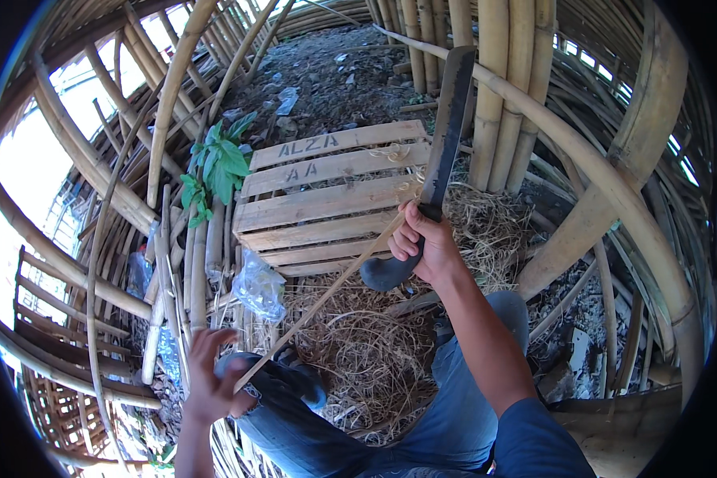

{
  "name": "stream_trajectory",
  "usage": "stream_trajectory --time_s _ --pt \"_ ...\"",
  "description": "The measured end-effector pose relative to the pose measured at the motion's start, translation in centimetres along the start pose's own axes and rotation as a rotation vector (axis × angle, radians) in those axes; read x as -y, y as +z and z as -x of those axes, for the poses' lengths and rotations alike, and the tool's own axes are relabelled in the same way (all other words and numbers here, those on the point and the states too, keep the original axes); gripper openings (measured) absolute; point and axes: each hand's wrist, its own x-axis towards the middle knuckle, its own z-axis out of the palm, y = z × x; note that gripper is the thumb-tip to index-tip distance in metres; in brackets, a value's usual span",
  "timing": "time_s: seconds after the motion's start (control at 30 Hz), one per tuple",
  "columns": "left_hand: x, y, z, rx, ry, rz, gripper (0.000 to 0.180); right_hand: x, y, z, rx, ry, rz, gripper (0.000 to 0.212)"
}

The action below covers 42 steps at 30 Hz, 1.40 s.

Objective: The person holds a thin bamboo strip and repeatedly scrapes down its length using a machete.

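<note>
My right hand (427, 239) is closed around the dark handle of a machete (449, 127). Its long blade points up and away, and the curved butt (386, 272) sticks out below my fist. A thin bamboo strip (311, 312) slants from my right thumb and the blade's base down to my left knee. Slightly blurred, my left hand (213, 378) is at the lower left with its fingers apart. The strip's near end lies close to that thumb; whether they touch I cannot tell.
A slatted wooden crate (327, 203) stands ahead, with curled shavings on top. Shavings (366, 358) also pile between my legs. A clear plastic bag (259, 287) and a leafy plant (217, 167) are left. Bamboo poles (502, 95) rise at the right, and a bamboo frame surrounds me.
</note>
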Motion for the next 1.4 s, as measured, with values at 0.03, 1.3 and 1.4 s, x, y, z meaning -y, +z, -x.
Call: stream_trajectory --time_s 0.03,1.3,1.4 --pt "-1.0 1.2 -1.7 0.088 0.084 0.027 0.035 -0.3 0.2 0.0 0.011 0.006 -0.001 0.025" --pt "-4.4 6.2 -2.3 0.150 -0.319 0.131 0.011 -2.0 1.6 1.1 -0.045 -0.895 1.937 0.053" --pt "-4.6 5.5 -1.2 0.152 -0.312 0.141 0.011 -1.1 1.5 0.7 -0.025 -0.850 1.987 0.053"
